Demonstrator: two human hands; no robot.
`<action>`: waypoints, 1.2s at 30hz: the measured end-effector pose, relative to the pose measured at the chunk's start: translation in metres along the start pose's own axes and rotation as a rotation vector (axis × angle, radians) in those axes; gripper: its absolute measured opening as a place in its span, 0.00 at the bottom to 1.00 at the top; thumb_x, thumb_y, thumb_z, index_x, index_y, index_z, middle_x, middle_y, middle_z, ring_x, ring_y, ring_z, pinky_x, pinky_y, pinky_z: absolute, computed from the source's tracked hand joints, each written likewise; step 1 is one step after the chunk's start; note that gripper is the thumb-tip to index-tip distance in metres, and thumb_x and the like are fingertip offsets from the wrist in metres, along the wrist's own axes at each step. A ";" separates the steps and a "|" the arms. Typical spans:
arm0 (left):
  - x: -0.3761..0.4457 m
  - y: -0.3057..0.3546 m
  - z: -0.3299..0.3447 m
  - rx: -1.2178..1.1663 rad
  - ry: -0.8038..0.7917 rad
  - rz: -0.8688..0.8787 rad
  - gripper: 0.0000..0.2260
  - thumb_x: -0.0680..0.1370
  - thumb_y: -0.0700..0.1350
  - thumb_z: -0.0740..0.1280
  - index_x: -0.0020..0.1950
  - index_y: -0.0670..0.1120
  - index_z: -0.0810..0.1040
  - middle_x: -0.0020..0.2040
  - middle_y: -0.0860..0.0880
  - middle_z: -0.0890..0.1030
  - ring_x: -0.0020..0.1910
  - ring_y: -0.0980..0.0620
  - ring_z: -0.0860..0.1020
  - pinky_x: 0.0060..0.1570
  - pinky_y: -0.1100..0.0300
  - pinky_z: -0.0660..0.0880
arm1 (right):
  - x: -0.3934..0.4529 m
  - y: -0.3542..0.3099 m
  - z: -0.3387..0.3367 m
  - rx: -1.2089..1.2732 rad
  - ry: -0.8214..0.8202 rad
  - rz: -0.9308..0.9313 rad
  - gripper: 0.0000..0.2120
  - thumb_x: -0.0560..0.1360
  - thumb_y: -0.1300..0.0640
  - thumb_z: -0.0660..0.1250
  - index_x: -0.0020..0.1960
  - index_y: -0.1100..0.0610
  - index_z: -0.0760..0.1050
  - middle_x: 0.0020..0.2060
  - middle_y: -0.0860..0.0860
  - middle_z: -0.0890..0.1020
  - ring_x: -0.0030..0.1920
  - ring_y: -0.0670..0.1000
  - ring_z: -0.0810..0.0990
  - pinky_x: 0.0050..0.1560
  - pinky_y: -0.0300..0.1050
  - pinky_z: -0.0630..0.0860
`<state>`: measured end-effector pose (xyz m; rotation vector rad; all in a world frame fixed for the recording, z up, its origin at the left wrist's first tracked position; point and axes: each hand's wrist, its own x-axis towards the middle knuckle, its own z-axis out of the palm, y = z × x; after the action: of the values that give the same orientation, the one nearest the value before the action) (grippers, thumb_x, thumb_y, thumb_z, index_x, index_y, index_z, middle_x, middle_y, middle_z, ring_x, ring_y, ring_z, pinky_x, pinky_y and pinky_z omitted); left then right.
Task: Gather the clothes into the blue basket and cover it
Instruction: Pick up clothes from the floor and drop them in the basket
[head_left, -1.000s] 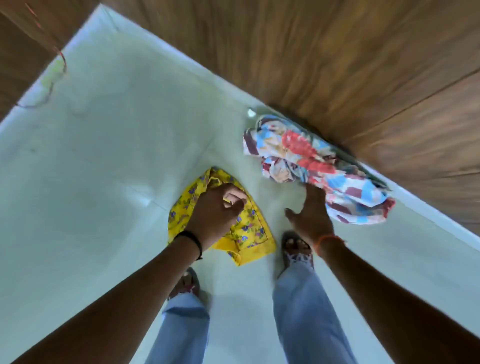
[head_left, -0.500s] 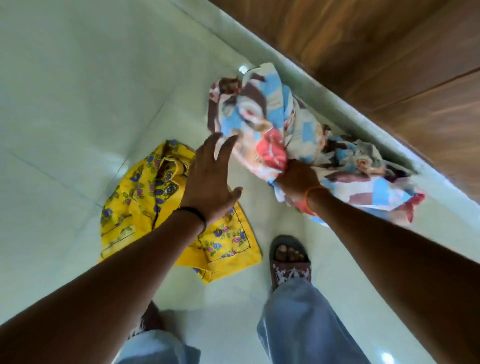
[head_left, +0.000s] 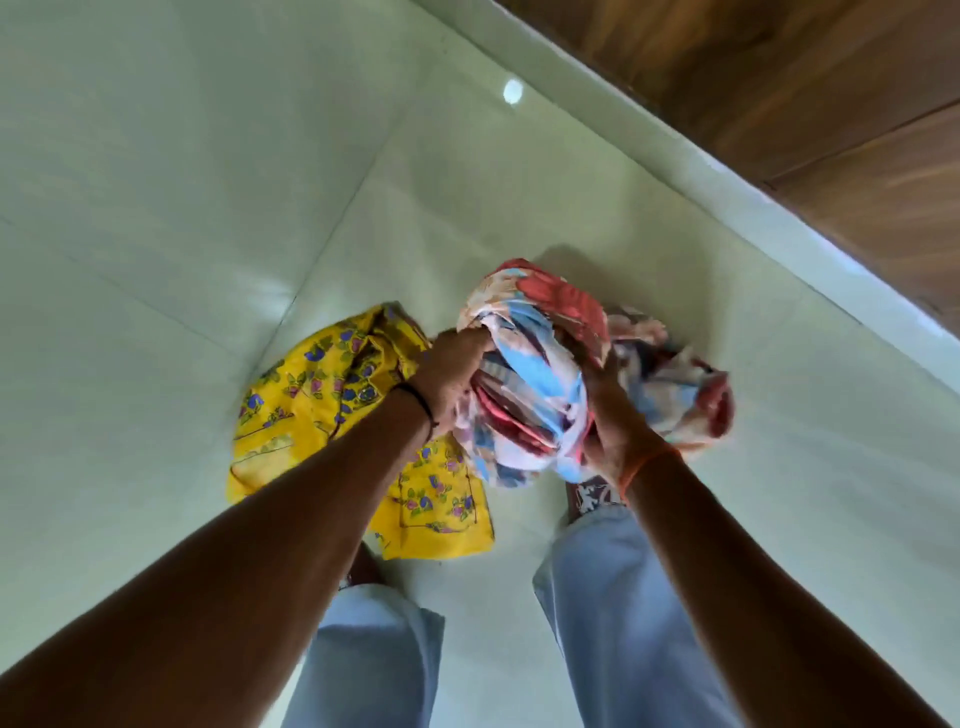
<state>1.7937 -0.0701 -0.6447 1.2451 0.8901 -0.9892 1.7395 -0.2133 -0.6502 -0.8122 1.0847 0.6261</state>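
No basket shows; the clothes lie on the pale tiled floor (head_left: 182, 182). Half a second ago the left hand (head_left: 451, 375) hovered spread over the yellow floral cloth (head_left: 332, 384); now it has joined the right hand (head_left: 615, 415) on the multicoloured patterned cloth (head_left: 535, 374), both curled round it, bunching it just right of the yellow one, near the wooden wall (head_left: 831, 104).

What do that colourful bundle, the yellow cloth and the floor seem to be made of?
Colourful bundle: soft, thin woven fabric, matte; it bunches and creases in both hands. Yellow cloth: light printed fabric, probably cotton, lying rumpled. Floor: glossy pale tile, showing joint lines and a lamp reflection.
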 end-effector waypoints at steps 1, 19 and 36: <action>-0.008 -0.002 0.003 -0.062 -0.030 -0.056 0.11 0.74 0.46 0.65 0.52 0.42 0.80 0.45 0.40 0.83 0.36 0.46 0.82 0.39 0.56 0.81 | -0.006 -0.005 0.006 0.031 -0.115 0.089 0.42 0.64 0.43 0.77 0.73 0.55 0.68 0.63 0.61 0.77 0.67 0.60 0.75 0.69 0.61 0.70; -0.085 -0.008 -0.064 0.064 -0.096 0.090 0.06 0.72 0.37 0.69 0.44 0.45 0.85 0.34 0.54 0.85 0.34 0.59 0.83 0.40 0.66 0.78 | -0.054 0.004 0.053 -0.504 -0.171 -0.310 0.24 0.74 0.54 0.67 0.67 0.60 0.72 0.58 0.56 0.82 0.57 0.53 0.81 0.64 0.51 0.75; -0.137 -0.021 -0.093 0.393 0.009 0.088 0.28 0.66 0.50 0.78 0.63 0.46 0.76 0.53 0.45 0.83 0.49 0.50 0.81 0.43 0.61 0.79 | -0.077 0.074 0.061 -1.186 -0.064 -0.624 0.46 0.56 0.50 0.81 0.71 0.46 0.67 0.61 0.47 0.77 0.57 0.48 0.78 0.57 0.39 0.74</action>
<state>1.7274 0.0358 -0.5338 1.6052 0.6587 -1.1219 1.6858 -0.1255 -0.5835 -2.0278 0.2485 0.7176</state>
